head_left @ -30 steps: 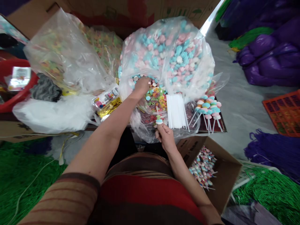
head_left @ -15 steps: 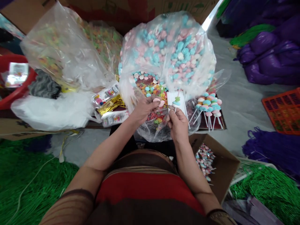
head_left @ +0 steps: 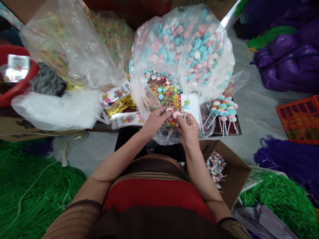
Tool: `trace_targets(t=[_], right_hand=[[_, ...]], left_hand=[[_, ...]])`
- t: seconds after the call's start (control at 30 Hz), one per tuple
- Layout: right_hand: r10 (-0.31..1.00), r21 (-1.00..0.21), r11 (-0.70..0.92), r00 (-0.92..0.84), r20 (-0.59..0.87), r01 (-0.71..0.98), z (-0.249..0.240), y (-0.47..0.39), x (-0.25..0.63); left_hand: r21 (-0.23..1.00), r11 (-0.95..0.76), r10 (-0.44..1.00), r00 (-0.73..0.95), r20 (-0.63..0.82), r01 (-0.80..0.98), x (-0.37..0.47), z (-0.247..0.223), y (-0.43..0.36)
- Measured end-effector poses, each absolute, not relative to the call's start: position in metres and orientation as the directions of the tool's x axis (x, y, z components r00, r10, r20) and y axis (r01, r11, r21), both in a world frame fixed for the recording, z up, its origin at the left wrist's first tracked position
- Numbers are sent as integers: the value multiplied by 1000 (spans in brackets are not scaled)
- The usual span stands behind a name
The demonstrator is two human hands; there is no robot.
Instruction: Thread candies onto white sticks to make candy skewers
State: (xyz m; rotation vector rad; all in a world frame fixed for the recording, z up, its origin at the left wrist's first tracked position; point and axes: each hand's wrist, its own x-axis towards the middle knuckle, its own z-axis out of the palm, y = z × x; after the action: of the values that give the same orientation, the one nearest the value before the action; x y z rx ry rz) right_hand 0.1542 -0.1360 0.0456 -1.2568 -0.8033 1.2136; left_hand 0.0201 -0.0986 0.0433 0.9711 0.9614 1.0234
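Observation:
My left hand [head_left: 157, 121] is closed, pinching a pink marshmallow [head_left: 169, 110] between thumb and fingers. Right beside it, my right hand [head_left: 188, 128] is closed on the white stick of a candy skewer [head_left: 185, 108], which stands upright with a blue-and-white marshmallow and green gummy pieces threaded on it. A second pink marshmallow [head_left: 176, 114] sits at the right thumb and fingertips. Both hands are close together over an open plastic bag with loose gummy rings [head_left: 171, 94]. Behind the skewer lies a stack of white sticks [head_left: 195, 114].
A big bag of marshmallows [head_left: 181, 49] stands behind, with a bag of gummies [head_left: 62, 43] to its left. Finished candy skewers [head_left: 224, 108] lie at the table's right end. Below is a cardboard box [head_left: 236, 172] holding wrapped candies. Gold twist ties [head_left: 121, 105] lie left.
My hands have come together. One of the two pink marshmallows formerly in my left fingers is now at my right fingertips. The view has shifted slightly.

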Motion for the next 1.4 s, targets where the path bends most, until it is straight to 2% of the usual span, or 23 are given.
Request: trace_targets(t=[0.17, 0.23, 0.4, 0.6, 0.73, 0.93, 1.07, 1.2, 1.4], right_hand=[[938, -995, -78, 334, -95, -64, 39, -135, 148], [935, -997, -72, 345, -75, -24, 35, -135, 146], [953, -990, -104, 275, -126, -94, 29, -136, 146], [966, -970, -114, 206, -159, -213, 33, -140, 147], [969, -948, -99, 188, -162, -303, 38, -142, 146], [969, -930, -131, 154, -193, -343, 41, -143, 144], [962, -929, -154, 163, -219, -338, 43, -145, 147], [959, -941, -171, 171, -227, -291, 43, -152, 152], [956, -943, -275, 47, -288, -185, 38, -178, 154]], left_hand=[[994, 69, 986, 143, -81, 86, 22, 39, -104], [989, 43, 988, 140, -62, 138, 24, 39, -107], [995, 93, 975, 206, -84, -35, 28, 35, -108], [973, 87, 967, 254, -30, -215, 30, 24, -106], [947, 162, 964, 250, -91, -277, 31, 25, -107], [913, 221, 962, 230, -146, -344, 31, 26, -107], [889, 284, 943, 271, -192, -360, 29, 26, -104], [882, 337, 935, 227, -273, -330, 25, 32, -102], [891, 328, 944, 147, -296, -314, 22, 32, -98]])
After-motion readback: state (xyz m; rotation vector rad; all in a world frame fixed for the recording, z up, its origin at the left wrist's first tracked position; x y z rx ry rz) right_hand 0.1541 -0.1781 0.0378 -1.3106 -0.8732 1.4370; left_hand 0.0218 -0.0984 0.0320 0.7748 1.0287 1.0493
